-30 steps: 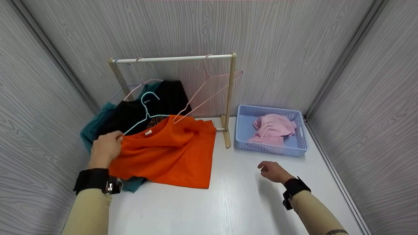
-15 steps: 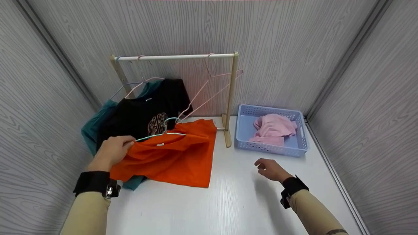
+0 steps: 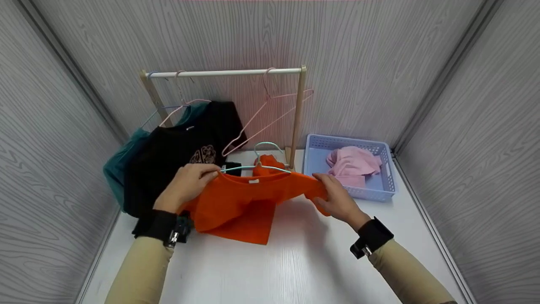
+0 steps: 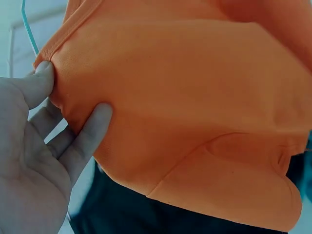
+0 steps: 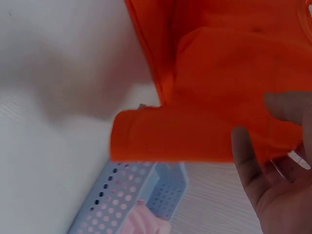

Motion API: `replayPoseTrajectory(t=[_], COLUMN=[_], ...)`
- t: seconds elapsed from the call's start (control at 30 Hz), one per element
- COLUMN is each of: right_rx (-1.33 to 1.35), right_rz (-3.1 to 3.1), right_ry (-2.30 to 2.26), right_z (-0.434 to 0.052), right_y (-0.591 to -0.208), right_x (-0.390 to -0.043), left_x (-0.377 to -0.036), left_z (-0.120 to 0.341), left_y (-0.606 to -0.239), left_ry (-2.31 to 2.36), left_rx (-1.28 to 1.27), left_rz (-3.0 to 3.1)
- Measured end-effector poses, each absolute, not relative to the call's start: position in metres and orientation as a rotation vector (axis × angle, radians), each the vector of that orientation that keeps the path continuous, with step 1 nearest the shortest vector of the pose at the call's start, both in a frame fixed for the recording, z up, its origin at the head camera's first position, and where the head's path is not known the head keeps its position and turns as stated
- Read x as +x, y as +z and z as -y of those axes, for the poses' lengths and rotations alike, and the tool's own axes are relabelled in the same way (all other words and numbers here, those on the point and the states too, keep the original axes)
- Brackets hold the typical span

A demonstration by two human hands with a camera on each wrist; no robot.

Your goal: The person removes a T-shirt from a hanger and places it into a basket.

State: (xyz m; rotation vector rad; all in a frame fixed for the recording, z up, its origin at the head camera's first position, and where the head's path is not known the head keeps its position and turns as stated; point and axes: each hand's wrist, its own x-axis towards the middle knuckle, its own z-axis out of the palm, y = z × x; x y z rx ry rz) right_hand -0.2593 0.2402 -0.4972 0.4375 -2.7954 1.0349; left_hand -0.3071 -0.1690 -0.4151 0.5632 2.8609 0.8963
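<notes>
Left hand (image 3: pixel 187 185) is pinching the orange t-shirt (image 3: pixel 244 198) at one shoulder, fingers (image 4: pixel 90 131) curled on fabric. Right hand (image 3: pixel 335 198) is gripping the other sleeve. Shirt is hanging on a teal hanger (image 3: pixel 261 162), raised over the worktop (image 3: pixel 295 261) before the wooden rack (image 3: pixel 223 74).

Orange T-shirt (image 3: pixel 240 202) on a light-blue wire hanger (image 3: pixel 257 166), held up between your grips: one shoulder pinched at your left hand (image 3: pixel 187 185), the other at your right hand (image 3: pixel 335 198); hem sags below onto the tabletop.
</notes>
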Motion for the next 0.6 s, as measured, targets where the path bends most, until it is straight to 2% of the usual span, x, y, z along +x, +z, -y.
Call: replayPoseTrajectory(t=[0.3, 0.6], right_rx=[0.339, 0.217], right_rz=[2.511, 2.435], right_ry=[0.926, 1.067], right_z=[-0.244, -0.264], right_y=[-0.464, -0.464], right_x=[-0.252, -0.250], left_x=[-0.316, -0.314], left_z=[0.112, 0.070], left_y=[-0.409, -0.404], left_ry=[0.915, 0.676], left_rx=[0.688, 0.776], left_rz=[-2.823, -2.874])
